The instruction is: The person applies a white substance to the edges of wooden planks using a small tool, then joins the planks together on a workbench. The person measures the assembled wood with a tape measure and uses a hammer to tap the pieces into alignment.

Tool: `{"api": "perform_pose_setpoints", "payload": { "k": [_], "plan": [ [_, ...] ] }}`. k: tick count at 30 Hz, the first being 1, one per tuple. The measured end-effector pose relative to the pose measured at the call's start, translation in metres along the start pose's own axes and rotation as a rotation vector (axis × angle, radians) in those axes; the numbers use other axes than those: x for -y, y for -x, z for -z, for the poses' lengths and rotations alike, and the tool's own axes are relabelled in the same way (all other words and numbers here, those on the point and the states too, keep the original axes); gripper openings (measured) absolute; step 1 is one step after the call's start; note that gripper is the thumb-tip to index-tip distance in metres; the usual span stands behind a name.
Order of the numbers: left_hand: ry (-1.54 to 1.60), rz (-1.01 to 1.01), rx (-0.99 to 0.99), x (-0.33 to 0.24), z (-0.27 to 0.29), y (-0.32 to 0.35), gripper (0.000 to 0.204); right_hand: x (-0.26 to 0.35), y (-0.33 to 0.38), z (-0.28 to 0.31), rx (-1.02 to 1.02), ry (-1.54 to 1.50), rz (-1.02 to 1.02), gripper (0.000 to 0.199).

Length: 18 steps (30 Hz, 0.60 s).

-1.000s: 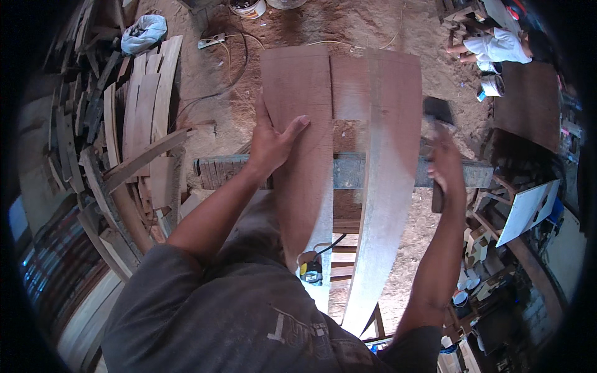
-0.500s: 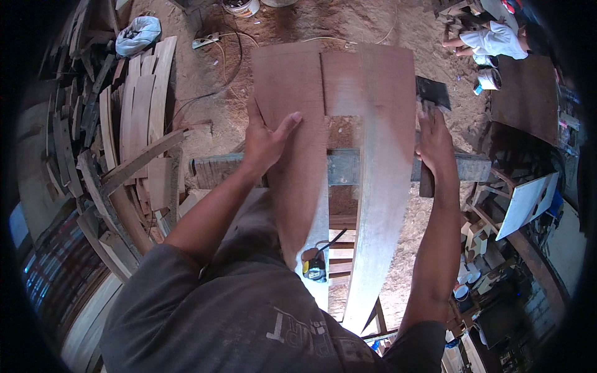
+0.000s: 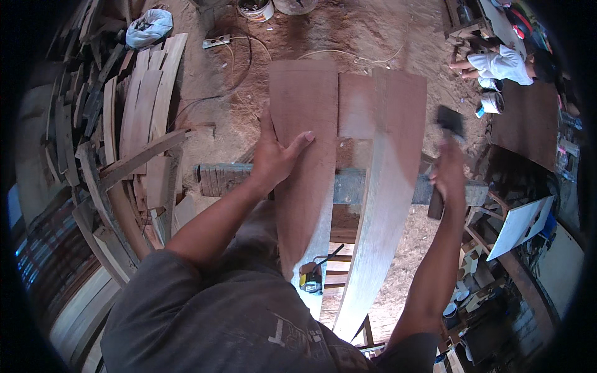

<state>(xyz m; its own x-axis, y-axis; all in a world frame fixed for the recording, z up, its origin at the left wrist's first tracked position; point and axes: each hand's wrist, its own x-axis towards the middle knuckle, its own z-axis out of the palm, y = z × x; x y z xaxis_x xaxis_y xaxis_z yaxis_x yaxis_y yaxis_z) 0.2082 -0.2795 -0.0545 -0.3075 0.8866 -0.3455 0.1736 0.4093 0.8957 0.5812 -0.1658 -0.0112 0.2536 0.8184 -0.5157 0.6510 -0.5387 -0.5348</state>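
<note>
Two long, thin curved wooden boards lie side by side across a grey crossbeam [image 3: 354, 186]. My left hand [image 3: 277, 155] presses flat, fingers spread, on the left board [image 3: 305, 124], which is reddish brown. The right board [image 3: 392, 155] is reddish at its far end and pale toward me. My right hand [image 3: 449, 174] is raised to the right of that board, closed around a dark-headed tool [image 3: 449, 121] with its handle pointing down. The tool head is apart from the wood.
A stack of curved wooden staves [image 3: 134, 124] lies on the left. A white bucket [image 3: 256, 9] and a power strip [image 3: 217, 41] sit on the sawdust floor. A yellow and black tool [image 3: 309, 276] lies under the boards. Another person [image 3: 497, 65] crouches top right.
My right hand has lifted the tool up and away from the crossbeam, to the right of the board. My left hand stays pressed on the left board.
</note>
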Motion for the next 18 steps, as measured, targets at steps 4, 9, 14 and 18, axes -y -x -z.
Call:
{"api": "perform_pose_setpoints", "payload": {
  "k": [4,9,14,18],
  "plan": [
    [0.009,0.084,0.044,-0.004,0.002,-0.009,0.109,0.035,0.014,0.001,0.121,0.16,0.017,0.069],
    [-0.048,0.059,0.026,-0.002,0.003,-0.004,0.109,0.022,0.014,-0.009,0.093,0.066,0.008,0.055],
    [-0.044,0.08,0.008,-0.004,0.001,-0.003,0.106,0.004,0.03,-0.016,0.06,-0.219,-0.038,0.047],
    [-0.033,0.042,-0.016,0.002,-0.001,-0.003,0.105,-0.023,0.072,-0.043,-0.037,-0.525,-0.085,0.043]
  ]
}}
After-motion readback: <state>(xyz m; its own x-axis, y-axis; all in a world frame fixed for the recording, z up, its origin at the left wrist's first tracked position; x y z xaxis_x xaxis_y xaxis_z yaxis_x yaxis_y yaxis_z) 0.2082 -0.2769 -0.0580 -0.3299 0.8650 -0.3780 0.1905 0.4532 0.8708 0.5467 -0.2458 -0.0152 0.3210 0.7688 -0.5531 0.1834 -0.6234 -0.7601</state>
